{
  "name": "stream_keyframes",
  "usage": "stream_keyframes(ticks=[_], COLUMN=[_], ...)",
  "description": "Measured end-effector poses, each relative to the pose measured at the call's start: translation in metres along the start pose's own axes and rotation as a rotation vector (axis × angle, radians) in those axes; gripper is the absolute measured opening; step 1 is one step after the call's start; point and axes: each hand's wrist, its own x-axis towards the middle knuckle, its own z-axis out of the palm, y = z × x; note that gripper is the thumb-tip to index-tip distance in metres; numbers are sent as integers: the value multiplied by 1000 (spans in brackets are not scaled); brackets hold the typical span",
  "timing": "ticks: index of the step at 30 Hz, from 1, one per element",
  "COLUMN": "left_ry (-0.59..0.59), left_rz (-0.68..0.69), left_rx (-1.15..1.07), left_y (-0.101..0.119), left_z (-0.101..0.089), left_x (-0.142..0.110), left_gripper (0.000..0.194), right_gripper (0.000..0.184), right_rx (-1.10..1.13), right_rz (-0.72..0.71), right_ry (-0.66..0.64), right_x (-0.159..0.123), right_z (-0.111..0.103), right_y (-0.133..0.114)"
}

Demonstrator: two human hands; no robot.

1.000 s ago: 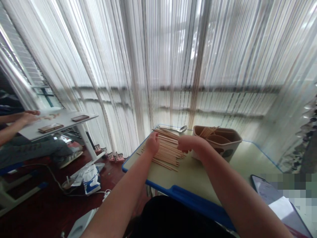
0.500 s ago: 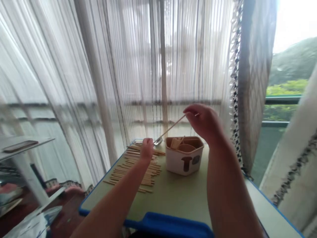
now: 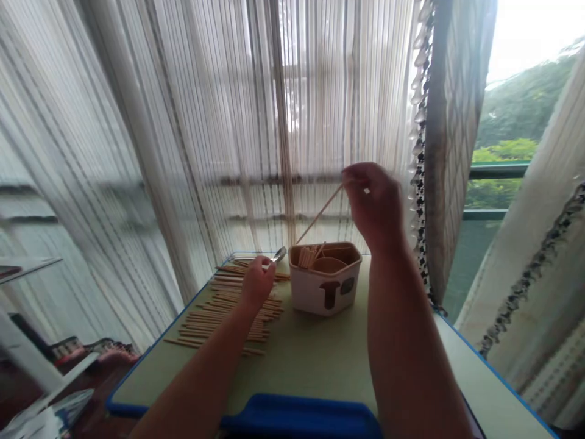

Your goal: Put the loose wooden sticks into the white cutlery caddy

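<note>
Pinched in my right hand [image 3: 375, 204], raised above the container, is a thin wooden chopstick [image 3: 320, 213] that slants down to the left. Its lower tip is just above the container's left rim. My left hand [image 3: 257, 281] is closed on a metal spoon [image 3: 279, 253], whose bowl points up and to the right. Below and around that hand, several wooden chopsticks [image 3: 219, 317] lie in rows on the table. A white cutlery holder [image 3: 304, 296] with brown compartments stands right of them, with a bundle of chopsticks [image 3: 308, 256] in its left compartment.
The pale table [image 3: 311, 360] has a blue edge and a blue raised piece [image 3: 311, 414] at the front. Sheer curtains [image 3: 205, 122] hang right behind it. A white side table [image 3: 31, 268] stands at the left.
My right hand has risen and its chopstick has come away from the spoon near my left hand. The spoon's bowl now points higher. The view has shifted, moving the scene left.
</note>
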Motion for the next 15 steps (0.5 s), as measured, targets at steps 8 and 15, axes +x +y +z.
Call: stream_keyframes(ticks=[8,15], left_ry=[-49,-32], left_rz=[127,144], left_rx=[43,50], left_y=[-2,-3], left_z=[6,3], left_x=[-4,-4], left_gripper=[21,19], right_gripper=[19,20], right_rx=[-32,-208], right_rz=[8,-23], right_ry=[-369,-744], right_x=[-9,-22], right_z=[24,42], right_y=[3,2])
